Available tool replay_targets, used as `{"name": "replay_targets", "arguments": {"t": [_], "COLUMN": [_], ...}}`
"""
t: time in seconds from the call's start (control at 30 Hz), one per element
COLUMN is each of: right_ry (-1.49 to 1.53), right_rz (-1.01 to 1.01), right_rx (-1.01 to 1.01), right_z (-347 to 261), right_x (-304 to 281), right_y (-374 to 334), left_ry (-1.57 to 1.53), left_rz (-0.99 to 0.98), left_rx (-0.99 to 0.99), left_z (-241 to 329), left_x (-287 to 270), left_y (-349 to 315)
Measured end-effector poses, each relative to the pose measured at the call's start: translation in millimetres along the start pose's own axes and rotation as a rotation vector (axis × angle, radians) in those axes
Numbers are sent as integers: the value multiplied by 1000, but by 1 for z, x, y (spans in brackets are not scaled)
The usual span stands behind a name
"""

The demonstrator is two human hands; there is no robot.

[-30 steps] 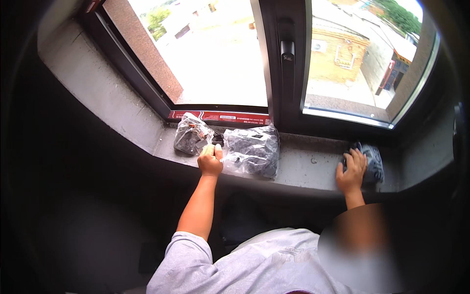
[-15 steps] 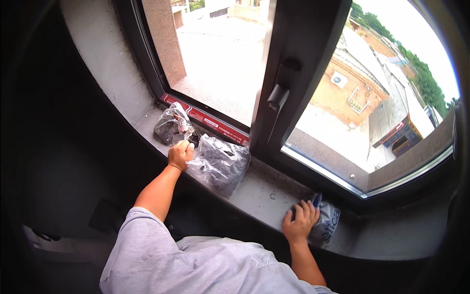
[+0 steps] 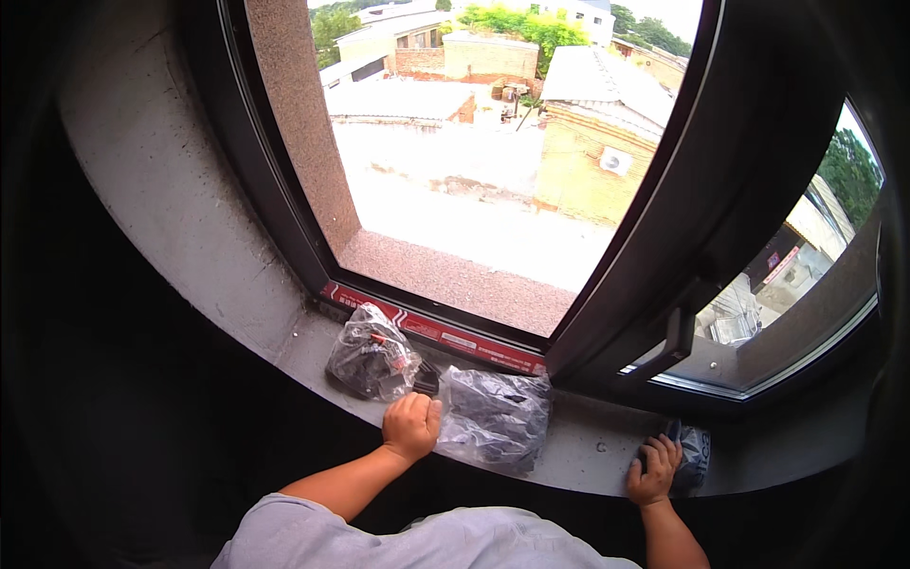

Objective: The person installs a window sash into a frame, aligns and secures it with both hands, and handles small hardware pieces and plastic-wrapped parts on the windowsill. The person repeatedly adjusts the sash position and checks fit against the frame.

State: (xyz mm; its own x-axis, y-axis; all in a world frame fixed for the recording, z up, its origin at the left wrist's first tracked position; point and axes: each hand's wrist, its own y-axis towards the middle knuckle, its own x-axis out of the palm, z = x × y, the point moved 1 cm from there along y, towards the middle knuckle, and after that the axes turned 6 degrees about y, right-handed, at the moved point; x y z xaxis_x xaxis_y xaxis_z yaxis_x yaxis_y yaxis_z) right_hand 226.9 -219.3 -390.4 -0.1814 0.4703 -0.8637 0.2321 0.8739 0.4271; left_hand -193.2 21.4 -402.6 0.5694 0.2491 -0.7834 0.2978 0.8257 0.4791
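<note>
Clear plastic is wrapped loosely around dark contents and some red-orange bits in the crumpled bag (image 3: 368,353), which is set at the left on a grey sill (image 3: 586,453). Behind it, a red printed strip (image 3: 447,337) is seen along the foot of the window frame. A black piece (image 3: 427,381) is partly hidden just right of the bag. Below that piece, the left hand (image 3: 412,427) is held with its fingers curled in and pressed together; whether anything is pinched by them cannot be told. Just beside it, a flatter clear packet (image 3: 497,419) is laid on the sill, with dark contents seen through it. Farther right, well apart, the right hand (image 3: 656,468) is rested against a dark lettered package (image 3: 697,457), its fingers slightly spread over the near side.
</note>
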Motion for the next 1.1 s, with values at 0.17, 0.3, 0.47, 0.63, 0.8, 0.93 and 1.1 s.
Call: {"name": "replay_targets", "arguments": {"t": [0.17, 0.3, 0.47, 0.63, 0.8, 0.93, 1.1], "right_ry": [-29, -25, -40, -98, -251, -163, -190], "right_rz": [-10, -14, -11, -35, 131, 62, 85], "right_rx": [60, 90, 87, 28, -287, -220, -190], "right_z": [-7, -6, -5, 0, 10, 41, 40], "right_x": [-2, 0, 9, 6, -6, 13, 23], "right_y": [-4, -10, 4, -6, -8, -5, 0], "left_ry": [-124, -167, -217, -464, -362, -296, -285], "left_rz": [-46, -31, -29, -35, 276, 458, 408], "left_rx": [24, 68, 44, 127, 16, -187, -223], "left_z": [-3, -7, -14, -21, -57, -81, -83], "left_x": [-4, -8, -16, -46, -90, -111, -115], "left_y": [2, 1, 1, 5, 9, -8, -65]}}
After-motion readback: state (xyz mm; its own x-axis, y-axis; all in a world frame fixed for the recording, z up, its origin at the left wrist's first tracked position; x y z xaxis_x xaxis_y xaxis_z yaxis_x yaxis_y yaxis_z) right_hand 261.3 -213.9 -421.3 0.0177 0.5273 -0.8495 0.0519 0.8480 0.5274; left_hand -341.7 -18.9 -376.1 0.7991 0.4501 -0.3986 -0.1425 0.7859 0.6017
